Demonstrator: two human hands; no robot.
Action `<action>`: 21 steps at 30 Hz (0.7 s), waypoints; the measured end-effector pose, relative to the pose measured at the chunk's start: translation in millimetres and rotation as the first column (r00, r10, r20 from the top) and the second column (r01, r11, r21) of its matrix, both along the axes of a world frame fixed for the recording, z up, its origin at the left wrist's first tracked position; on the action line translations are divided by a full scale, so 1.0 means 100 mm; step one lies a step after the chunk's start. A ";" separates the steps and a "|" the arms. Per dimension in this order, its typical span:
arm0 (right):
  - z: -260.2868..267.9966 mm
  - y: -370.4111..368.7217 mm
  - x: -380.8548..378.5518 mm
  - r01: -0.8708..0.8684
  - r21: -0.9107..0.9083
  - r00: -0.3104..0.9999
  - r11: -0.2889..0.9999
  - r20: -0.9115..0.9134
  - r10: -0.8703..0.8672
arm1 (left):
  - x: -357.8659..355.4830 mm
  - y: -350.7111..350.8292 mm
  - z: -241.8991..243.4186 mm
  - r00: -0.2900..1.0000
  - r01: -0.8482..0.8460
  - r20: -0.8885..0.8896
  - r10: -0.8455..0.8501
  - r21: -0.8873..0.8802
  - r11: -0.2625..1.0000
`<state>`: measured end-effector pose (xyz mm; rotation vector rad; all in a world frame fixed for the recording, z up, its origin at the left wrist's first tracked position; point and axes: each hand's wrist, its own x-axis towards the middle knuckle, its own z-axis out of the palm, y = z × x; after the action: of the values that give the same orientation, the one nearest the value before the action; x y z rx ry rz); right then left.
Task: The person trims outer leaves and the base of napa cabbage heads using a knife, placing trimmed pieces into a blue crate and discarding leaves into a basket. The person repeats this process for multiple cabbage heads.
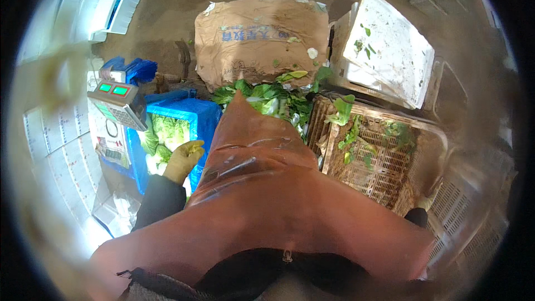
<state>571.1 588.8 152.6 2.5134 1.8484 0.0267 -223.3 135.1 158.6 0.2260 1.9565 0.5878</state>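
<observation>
My left hand [183,161], in a yellowish glove, hangs over the near right part of a blue-lined crate [209,113], its fingers curled; whether it holds anything cannot be told. Heads of leafy cabbage [169,127] lie in that crate. At the right, my right hand [425,202] shows only in part, beside the brown plastic crate [330,150], and its fingers are blurred. Loose green leaves [267,96] are heaped just beyond my reddish-brown apron [259,167]. More leaf scraps [351,138] lie in and on the brown crate.
A scale display [119,100] stands left of the blue-lined crate. Beyond the leaf heap lies a flattened brown sack or carton [259,46] with printing. A white foam box [393,50] leans at the upper right. Foam boxes [115,8] stand upper left, and grey crates [451,200] lower right.
</observation>
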 end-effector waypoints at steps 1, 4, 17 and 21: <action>0.01 -0.01 0.03 0.005 -0.024 0.999 1.000 0.034 -0.004 | -0.01 0.07 -0.02 1.000 0.002 -0.013 -0.001 0.097 0.995; 0.00 -0.06 0.14 0.008 -0.135 0.975 0.991 0.220 0.023 | -0.17 0.31 -0.07 0.999 0.030 -0.020 -0.029 0.032 0.999; 0.21 -0.43 -0.14 0.163 -0.034 0.987 0.986 0.016 -0.162 | -0.47 0.92 -0.16 0.952 0.259 0.197 -0.235 -0.109 0.960; 0.22 -0.50 -0.06 0.167 -0.039 0.986 0.985 0.004 -0.167 | -0.29 0.88 -0.10 0.970 0.232 -0.045 -0.237 -0.104 0.967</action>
<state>564.6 539.2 174.3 2.6311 1.6149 -0.0116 -252.1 223.1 149.1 0.4101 1.9721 0.3322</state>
